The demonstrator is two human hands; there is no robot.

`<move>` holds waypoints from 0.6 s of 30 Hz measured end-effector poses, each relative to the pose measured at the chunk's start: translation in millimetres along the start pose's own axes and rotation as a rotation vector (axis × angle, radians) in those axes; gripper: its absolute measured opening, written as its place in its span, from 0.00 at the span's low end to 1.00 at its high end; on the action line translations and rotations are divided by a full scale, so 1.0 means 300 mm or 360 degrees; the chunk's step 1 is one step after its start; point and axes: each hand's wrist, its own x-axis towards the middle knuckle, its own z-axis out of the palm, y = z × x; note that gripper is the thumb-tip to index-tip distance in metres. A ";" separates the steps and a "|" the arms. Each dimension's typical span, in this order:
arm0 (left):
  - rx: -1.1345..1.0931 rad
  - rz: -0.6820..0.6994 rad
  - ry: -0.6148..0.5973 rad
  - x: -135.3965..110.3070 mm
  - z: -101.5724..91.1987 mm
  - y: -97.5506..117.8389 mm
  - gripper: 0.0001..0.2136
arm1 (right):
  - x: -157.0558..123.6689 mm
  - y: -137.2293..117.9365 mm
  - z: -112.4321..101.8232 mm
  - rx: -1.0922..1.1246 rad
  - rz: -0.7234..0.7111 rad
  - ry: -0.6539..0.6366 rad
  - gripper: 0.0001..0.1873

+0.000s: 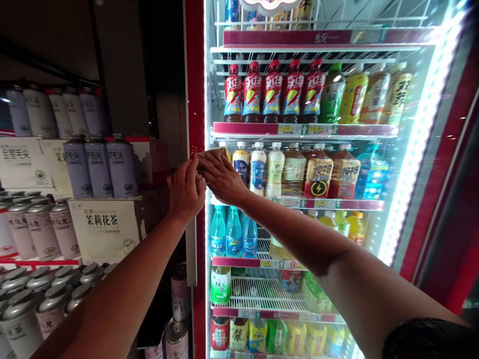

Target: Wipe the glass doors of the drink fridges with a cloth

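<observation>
Both my hands meet at the left edge of an open drinks fridge [194,75]. My left hand [186,189] is curled, fingers closed against the red frame and against a folded brownish cloth [213,153]. My right hand [220,177] lies over that cloth with its fingers gripping it, at the level of the second shelf [337,203]. Right behind the cloth stand a yellow-capped bottle [241,162] and white milky bottles [266,169].
The fridge holds rows of bottles: red-labelled ones [273,92] on top, blue bottles [234,232] below, a wire shelf [262,291] lower down. To the left, stacked tins [99,164] and white cartons [103,227]. The fridge door [445,174] stands open on the right.
</observation>
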 end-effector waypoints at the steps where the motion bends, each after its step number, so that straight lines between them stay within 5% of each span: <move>1: 0.0006 -0.0001 0.0005 -0.001 0.001 0.000 0.27 | 0.011 0.007 -0.003 -0.0003 -0.0018 0.0003 0.24; 8: 0.0048 -0.0025 -0.0032 -0.005 -0.002 0.007 0.28 | 0.089 0.025 0.000 -0.0049 0.0134 0.0110 0.27; 18: 0.0067 -0.0023 -0.0031 -0.008 0.003 0.008 0.29 | 0.130 0.050 -0.001 -0.0061 0.0036 0.0034 0.26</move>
